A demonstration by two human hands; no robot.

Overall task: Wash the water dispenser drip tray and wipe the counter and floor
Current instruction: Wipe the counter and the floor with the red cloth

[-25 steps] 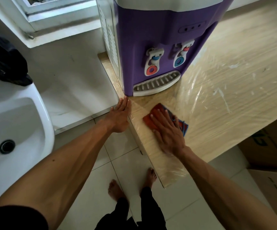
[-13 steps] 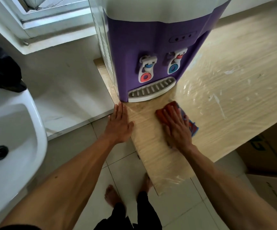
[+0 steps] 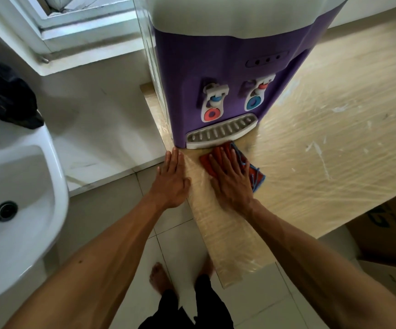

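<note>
**Counter wipe in hand, at the foot of the dispenser**

Progress, left to right:
- White sink (image 3: 14, 186), left of frame: basin bare, nothing soaking in it.
- Drip tray (image 3: 220, 134), centre of frame: seated in its slot at the base of the purple water dispenser (image 3: 216, 67), grille up. Cannot tell whether it has been washed and put back or not yet touched. No suds or drops show on it.
- Counter (image 3: 334, 162): this is the step I judge to be under way. The red cloth with blue edging (image 3: 256, 174) lies on the wood-grain top just in front of the tray's lip. White streaks and flecks show on the glossy stretch toward the right of frame, so that part looks unwiped.
- Floor (image 3: 180, 245), lower centre: pale tiles under my bare feet. Its wipe looks like a later job.
- Cardboard box (image 3: 394, 233), lower right, tucked below the counter.

Hands:
- Left hand (image 3: 171, 179): flat, fingers straight and close together. It holds nothing and lies along the counter's left edge, fingertips pointing at the dispenser's near corner. Reads as a brace.
- Right hand (image 3: 232, 181): palm down on the cloth, fingers straight and a little spread, pressing rather than gripping, tips close to the tray front. Both forearms reach forward from the bottom corners of frame.
</note>
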